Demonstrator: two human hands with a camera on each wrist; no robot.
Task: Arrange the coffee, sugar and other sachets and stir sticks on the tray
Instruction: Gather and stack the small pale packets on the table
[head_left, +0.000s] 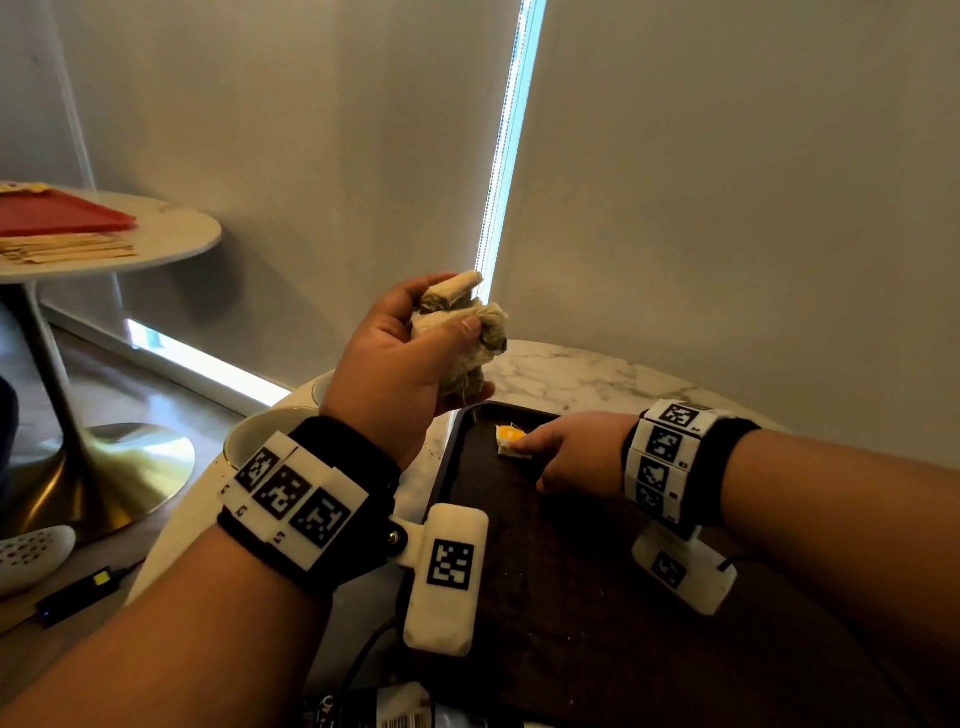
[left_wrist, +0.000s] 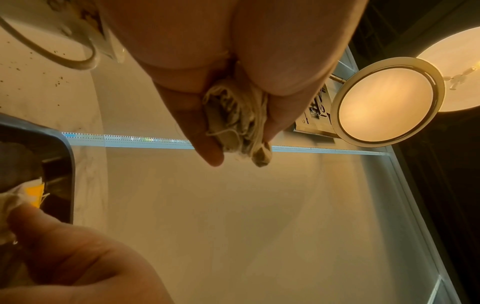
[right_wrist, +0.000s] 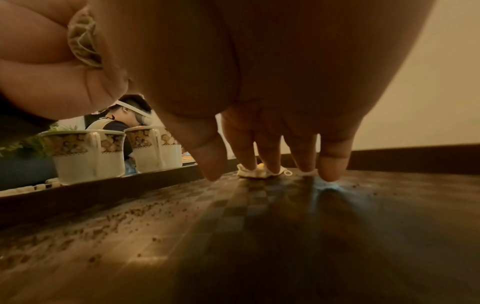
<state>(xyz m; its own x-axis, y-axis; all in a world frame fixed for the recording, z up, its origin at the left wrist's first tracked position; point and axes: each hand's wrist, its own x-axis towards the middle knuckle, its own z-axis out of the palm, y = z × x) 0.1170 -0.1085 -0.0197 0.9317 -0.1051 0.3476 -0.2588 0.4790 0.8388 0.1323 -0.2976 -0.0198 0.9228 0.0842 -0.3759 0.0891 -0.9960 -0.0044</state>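
Here, left hand (head_left: 410, 358) fingers clamped on tea bags (head_left: 467, 332), right hand (head_left: 582, 452) fingers straight, half hiding a sachet (head_left: 511, 441) on tray (head_left: 457, 441)

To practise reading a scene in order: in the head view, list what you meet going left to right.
Red tray → white cup → left hand gripping a bundle of tea bags → single tea bag on the dark tray → right hand.

Two patterned cups (right_wrist: 88, 152) beside a marble table (head_left: 571, 374); possibly a lamp (left_wrist: 387, 98).
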